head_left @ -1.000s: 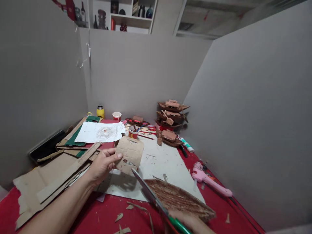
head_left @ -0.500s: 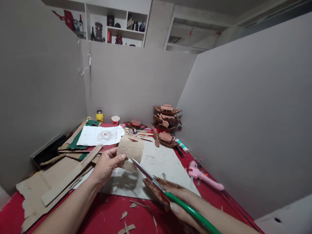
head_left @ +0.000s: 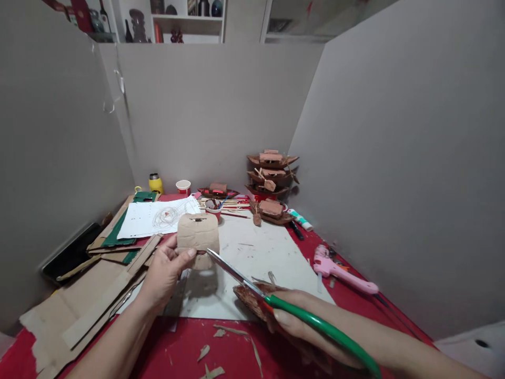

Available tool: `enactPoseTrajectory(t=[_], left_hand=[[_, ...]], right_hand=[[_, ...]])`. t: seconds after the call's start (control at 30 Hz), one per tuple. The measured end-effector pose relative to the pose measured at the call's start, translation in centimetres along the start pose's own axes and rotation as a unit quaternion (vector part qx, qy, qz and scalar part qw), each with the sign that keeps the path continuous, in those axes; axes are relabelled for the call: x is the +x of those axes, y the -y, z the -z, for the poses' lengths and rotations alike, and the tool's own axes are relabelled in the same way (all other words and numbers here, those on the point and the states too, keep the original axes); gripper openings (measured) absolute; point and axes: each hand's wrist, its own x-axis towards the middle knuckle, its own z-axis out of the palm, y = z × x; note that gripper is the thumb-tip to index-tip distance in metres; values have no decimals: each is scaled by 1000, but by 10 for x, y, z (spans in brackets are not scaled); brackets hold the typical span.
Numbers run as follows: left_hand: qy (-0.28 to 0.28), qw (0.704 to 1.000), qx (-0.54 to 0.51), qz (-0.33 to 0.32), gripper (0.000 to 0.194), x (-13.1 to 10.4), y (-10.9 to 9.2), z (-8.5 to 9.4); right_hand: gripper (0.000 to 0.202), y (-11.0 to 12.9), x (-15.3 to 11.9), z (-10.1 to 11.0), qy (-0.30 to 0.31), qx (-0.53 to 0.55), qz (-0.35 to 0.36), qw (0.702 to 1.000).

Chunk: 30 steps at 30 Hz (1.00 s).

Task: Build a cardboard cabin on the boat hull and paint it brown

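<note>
A curved tan cardboard piece [head_left: 198, 231] with a slot near its top is pinched in my left hand [head_left: 163, 268], over a pale sheet. My right hand [head_left: 311, 321] grips green-handled scissors [head_left: 315, 322]. The blades look closed, and their tip touches or nearly touches the cardboard's lower right edge. Beneath the scissors is a brown boat-shaped piece [head_left: 249, 301], partly covered by my right hand; whether that hand also holds it is unclear.
Finished model boats [head_left: 272, 173] are stacked at the back. A pink glue gun [head_left: 343, 273] lies at the right, cardboard strips [head_left: 102, 305] at the left. A drawing [head_left: 153, 217], a paint cup [head_left: 213, 209] and a yellow bottle [head_left: 155, 184] stand or lie farther back.
The camera view has tilted down and shifted slightly. The cardboard piece has turned a little in my left hand and now sits more upright. My right hand still grips the scissors.
</note>
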Motion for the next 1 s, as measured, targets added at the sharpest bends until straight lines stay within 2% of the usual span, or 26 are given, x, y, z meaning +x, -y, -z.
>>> enactPoseTrajectory(t=[0.1,0.27,0.43,0.57,0.7,0.87,1.0], left_hand=[[-22,1000,8,5,44,0,1,-2],[-48,998,-29,19,42,-1,-1,-10],[-51,997,-36,40,40,-1,3,-11],[-65,996,-38,52,31,0,8,-10],[-42,996,-27,79,29,0,8,-11],[-16,994,-45,97,26,0,11,-10],[-7,994,-55,100,28,0,17,-10]], right_hand=[[52,-2,1,3,51,2,-26,998],[63,0,2,8,90,34,-51,994],[67,-7,7,5,66,76,-55,993],[66,-16,9,1,60,43,-45,996],[60,-24,7,-3,55,28,-29,998],[54,-35,-4,-8,54,34,-71,995],[58,-44,-11,-9,43,18,-103,994]])
